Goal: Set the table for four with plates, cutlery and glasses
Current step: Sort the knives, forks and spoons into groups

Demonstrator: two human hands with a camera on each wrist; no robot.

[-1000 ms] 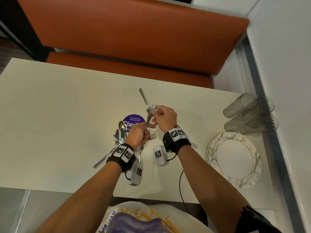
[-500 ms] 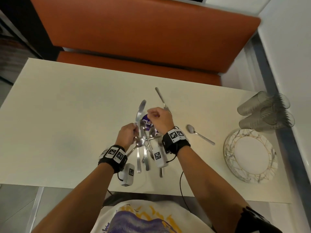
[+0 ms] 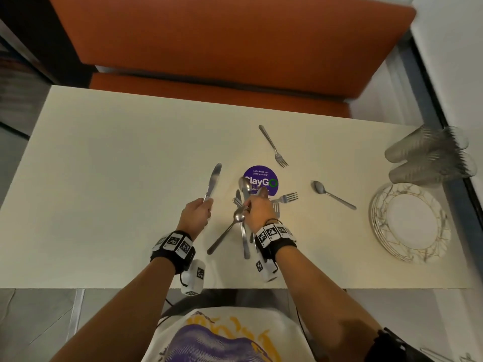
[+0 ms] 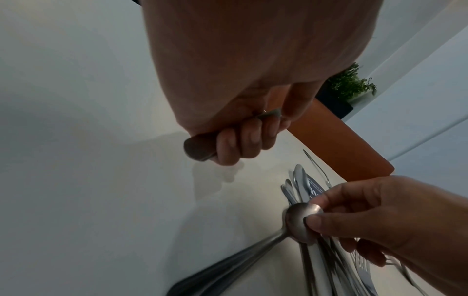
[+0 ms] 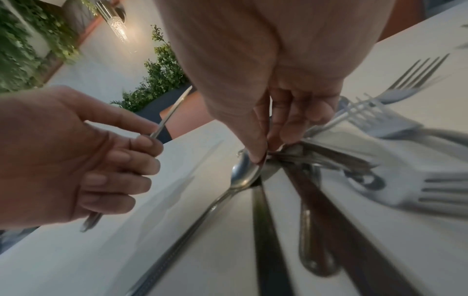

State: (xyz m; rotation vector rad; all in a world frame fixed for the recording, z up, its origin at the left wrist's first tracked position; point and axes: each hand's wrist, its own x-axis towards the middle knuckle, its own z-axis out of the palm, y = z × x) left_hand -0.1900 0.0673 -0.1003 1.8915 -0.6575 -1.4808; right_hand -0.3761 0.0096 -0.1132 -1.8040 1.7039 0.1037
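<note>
The cutlery pile (image 3: 243,218) is lying mid-counter, and a spoon tugged from that tangle could drag neighbours skidding. The right hand (image 3: 257,211) is pinching a spoon bowl (image 4: 302,222) between thumb and fingertips, palm down. The left hand (image 3: 194,214), at nine o'clock of the pile, is gripping a knife (image 3: 212,182), blade pointing toward twelve.

Knives: one held clear of the pile (image 3: 213,182); others in the pile, number unclear.
Forks lying singly: one (image 3: 274,147).
Forks by the pile: at least two (image 3: 287,197).
Spoons lying singly: one (image 3: 333,194).
Cutlery pile (image 3: 241,220): pieces overlap, total not countable.
Tumblers (image 3: 428,158): stacked sideways, blurred, apparently four.
Plate stack (image 3: 410,223): one stack, plates not countable.
Round sticker (image 3: 264,176): one.
</note>
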